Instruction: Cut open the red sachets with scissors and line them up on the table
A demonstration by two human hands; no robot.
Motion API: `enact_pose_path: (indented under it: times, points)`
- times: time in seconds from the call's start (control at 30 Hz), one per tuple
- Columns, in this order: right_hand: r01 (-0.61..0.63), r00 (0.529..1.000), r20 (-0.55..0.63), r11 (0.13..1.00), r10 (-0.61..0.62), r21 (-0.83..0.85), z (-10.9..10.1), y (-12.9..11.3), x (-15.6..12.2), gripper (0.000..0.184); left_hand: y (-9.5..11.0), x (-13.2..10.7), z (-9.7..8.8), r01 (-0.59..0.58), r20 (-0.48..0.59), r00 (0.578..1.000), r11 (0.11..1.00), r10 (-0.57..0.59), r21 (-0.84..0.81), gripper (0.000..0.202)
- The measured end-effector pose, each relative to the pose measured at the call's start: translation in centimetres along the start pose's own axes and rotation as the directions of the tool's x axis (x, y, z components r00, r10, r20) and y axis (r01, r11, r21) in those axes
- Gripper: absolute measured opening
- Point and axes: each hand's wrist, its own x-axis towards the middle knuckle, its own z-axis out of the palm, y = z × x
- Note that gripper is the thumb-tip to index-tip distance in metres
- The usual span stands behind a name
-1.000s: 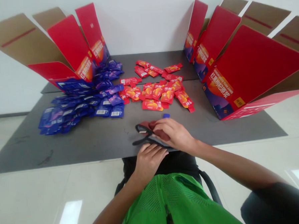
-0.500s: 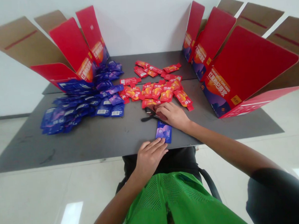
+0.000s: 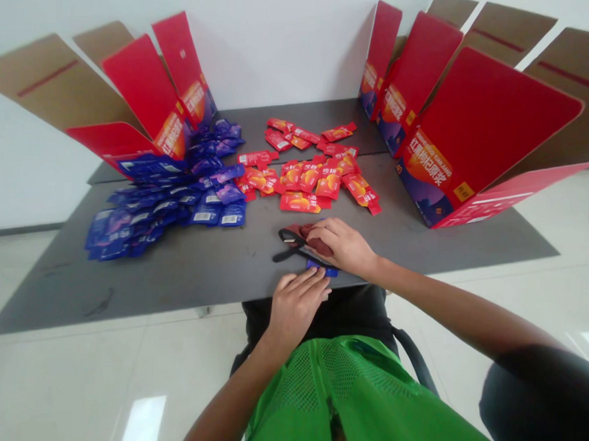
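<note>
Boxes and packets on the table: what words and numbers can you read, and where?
"红_枸杞原浆": front right box; second character unclear.
"40", probably: that box's left edge.
"纯", then a blurred character: red packets.
Too small or blurred: that box's English line and yellow patch, the blue packets, the left boxes, the right boxes behind.

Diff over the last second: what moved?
The right hand slid the cloth away from the body, baring much of a blue pouch, then partway back over it. The left hand stayed at the pouch's near end; red sachets and boxes unchanged.
</note>
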Motion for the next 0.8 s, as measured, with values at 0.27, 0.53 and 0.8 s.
enact_pose_path:
  times: [0.27,0.53,0.8]
  points:
    - [0.036,0.996,-0.067,0.969,-0.054,-0.245,-1.9,5.4,3.3,0.018,0.2,0.0,-0.2,0.017,0.023,1.0,1.0,-0.018,0.012,0.019]
    - [-0.212,0.892,-0.434,0.965,0.126,-0.156,-6.0,4.1,-2.6,0.018,1.5,1.3,-1.0,0.014,0.121,0.992,0.991,-0.03,0.134,0.047]
    - [-0.44,0.812,-0.458,0.895,0.363,-0.071,-6.8,4.6,-8.6,0.037,1.8,0.6,0.7,-0.043,0.125,0.992,0.936,-0.001,0.348,0.043]
